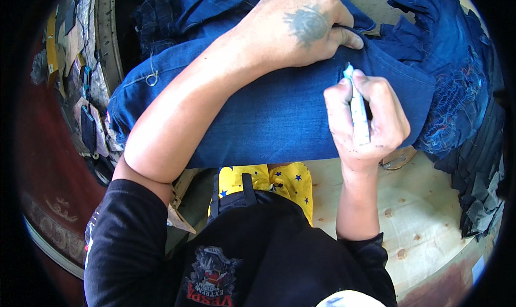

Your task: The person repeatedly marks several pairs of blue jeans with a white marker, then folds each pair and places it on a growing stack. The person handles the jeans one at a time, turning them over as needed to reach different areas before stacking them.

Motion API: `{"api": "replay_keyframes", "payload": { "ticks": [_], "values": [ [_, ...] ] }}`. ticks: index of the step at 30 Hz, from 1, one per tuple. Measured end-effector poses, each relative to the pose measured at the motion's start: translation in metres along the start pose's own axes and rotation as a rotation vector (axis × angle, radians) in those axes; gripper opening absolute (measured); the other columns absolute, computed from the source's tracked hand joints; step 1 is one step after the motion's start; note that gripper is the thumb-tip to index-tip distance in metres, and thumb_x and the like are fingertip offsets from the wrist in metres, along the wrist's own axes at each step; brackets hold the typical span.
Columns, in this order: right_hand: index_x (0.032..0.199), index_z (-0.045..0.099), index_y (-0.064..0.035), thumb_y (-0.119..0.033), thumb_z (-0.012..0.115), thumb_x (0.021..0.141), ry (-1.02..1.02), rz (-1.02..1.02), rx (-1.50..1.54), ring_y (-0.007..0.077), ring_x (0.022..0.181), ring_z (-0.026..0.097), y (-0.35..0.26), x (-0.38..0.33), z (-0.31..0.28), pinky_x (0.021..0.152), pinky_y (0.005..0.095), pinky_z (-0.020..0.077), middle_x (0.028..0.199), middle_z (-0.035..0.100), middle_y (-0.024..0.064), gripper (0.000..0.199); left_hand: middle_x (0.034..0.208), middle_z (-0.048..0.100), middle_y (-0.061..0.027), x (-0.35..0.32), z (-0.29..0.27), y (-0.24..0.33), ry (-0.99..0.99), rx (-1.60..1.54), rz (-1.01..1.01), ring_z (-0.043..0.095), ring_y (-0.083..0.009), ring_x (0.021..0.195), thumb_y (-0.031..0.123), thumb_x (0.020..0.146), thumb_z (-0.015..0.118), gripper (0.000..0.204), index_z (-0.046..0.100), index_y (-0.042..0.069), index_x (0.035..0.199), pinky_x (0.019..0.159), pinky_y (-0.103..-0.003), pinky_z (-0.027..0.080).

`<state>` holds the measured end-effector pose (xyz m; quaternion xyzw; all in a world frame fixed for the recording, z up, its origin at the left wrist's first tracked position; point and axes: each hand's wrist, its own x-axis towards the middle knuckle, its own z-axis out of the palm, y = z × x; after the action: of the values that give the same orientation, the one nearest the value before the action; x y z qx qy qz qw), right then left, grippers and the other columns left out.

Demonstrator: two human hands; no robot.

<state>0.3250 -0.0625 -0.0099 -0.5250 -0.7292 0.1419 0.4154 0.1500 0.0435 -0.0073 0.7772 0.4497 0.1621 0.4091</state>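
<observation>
Under left hand (309, 30), blue denim (258, 121), white tool (359, 113) in right hand (386, 116)

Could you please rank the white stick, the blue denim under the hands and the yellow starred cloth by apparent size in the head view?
1. Blue denim
2. Yellow starred cloth
3. White stick, partly covered by the right hand

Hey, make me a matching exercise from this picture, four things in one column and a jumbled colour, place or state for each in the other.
Column one:
1. Right hand
2. Star-patterned shorts
3. Frayed cloth
4. Left hand

Column two:
A. To the right of the large denim piece
B. Near the denim's upper edge
C. Gripping a pale stick
D. Yellow

Right pairs: 1-C, 2-D, 3-A, 4-B
</observation>
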Motion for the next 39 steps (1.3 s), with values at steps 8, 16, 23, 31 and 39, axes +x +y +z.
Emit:
{"api": "replay_keyframes", "payload": {
  "ticks": [8, 16, 23, 31, 39],
  "values": [
    [0.080, 0.062, 0.0020, 0.011, 0.074, 0.077, -0.055, 0.051, 0.063, 0.0238, 0.052, 0.059, -0.014, -0.003, -0.013, 0.052, 0.0321, 0.0507, 0.067, 0.059, 0.0124, 0.015, 0.082, 0.073, -0.0241, 0.000, 0.006, -0.003, 0.027, -0.023, 0.007, 0.074, -0.0440, 0.081, 0.030, 0.097, 0.077, 0.029, 0.080, 0.002, 0.089, 0.075, -0.049, 0.058],
    [0.084, 0.064, 0.0045, 0.013, 0.072, 0.076, -0.038, 0.024, 0.013, 0.0244, 0.055, 0.062, -0.003, -0.004, -0.004, 0.056, 0.0321, 0.0528, 0.070, 0.064, 0.0158, 0.014, 0.083, 0.074, -0.0243, 0.001, 0.006, -0.001, 0.034, -0.020, 0.012, 0.074, -0.0438, 0.081, 0.028, 0.097, 0.078, 0.027, 0.080, 0.002, 0.090, 0.075, -0.049, 0.058],
    [0.082, 0.067, 0.0036, 0.009, 0.072, 0.074, 0.135, -0.058, 0.029, 0.0218, 0.049, 0.059, 0.005, -0.006, 0.005, 0.048, 0.0286, 0.0497, 0.066, 0.060, 0.0107, 0.011, 0.082, 0.074, -0.0241, 0.000, 0.004, 0.001, 0.014, -0.017, -0.012, 0.074, -0.0429, 0.080, 0.026, 0.097, 0.078, 0.026, 0.080, 0.001, 0.090, 0.073, -0.048, 0.058],
    [0.082, 0.066, 0.0047, 0.009, 0.072, 0.073, 0.109, -0.024, 0.086, 0.0208, 0.047, 0.058, 0.003, -0.008, 0.001, 0.046, 0.0287, 0.0482, 0.063, 0.058, 0.0107, 0.011, 0.081, 0.073, -0.0242, 0.002, -0.006, 0.008, -0.025, -0.117, 0.007, 0.073, -0.0426, 0.077, 0.024, 0.097, 0.079, 0.025, 0.080, 0.000, 0.090, 0.072, -0.046, 0.057],
    [0.079, 0.063, 0.0037, 0.010, 0.071, 0.072, 0.141, -0.030, 0.058, 0.0220, 0.047, 0.054, 0.009, -0.012, 0.004, 0.046, 0.0308, 0.0461, 0.062, 0.053, 0.0107, 0.012, 0.082, 0.072, -0.0252, 0.004, 0.012, -0.003, 0.015, -0.074, 0.011, 0.073, -0.0438, 0.078, 0.024, 0.096, 0.079, 0.025, 0.079, 0.000, 0.089, 0.072, -0.048, 0.056]
  ]
}}
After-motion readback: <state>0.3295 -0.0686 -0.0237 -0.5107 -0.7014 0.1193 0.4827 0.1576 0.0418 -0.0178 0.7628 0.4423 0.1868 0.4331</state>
